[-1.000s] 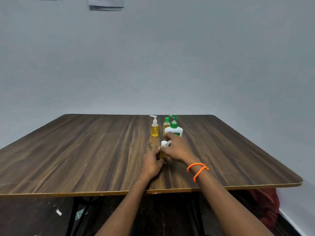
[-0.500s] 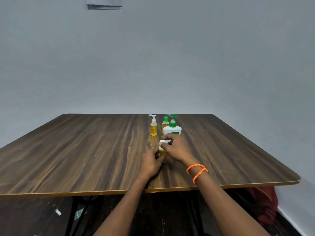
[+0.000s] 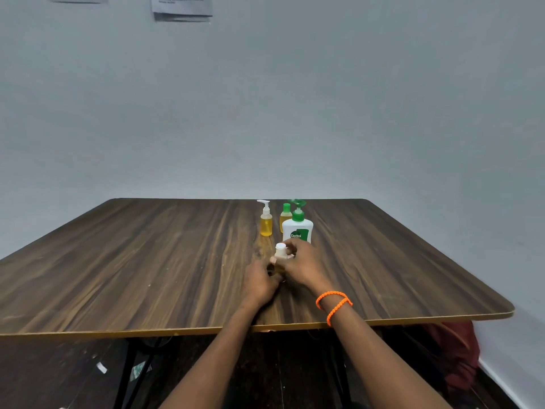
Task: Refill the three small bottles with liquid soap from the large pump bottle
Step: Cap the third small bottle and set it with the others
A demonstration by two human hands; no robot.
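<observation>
Small bottle point(image 3: 279, 255) seemingly held by both hands, wooden table point(image 3: 147, 261), grey wall point(image 3: 295, 113)

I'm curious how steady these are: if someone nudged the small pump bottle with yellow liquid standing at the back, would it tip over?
Probably fairly easily. The small pump bottle is tall and narrow, with a white pump head jutting to one side, so a push near the top would likely topple it. The yellow liquid fills most of the body, which should steady it somewhat. A low push would likelier slide it across the smooth wooden table.

Both forearms outstretched; left hand point(image 3: 259, 280) and right hand point(image 3: 303, 265) close together, fingers curled in a grip.
</observation>
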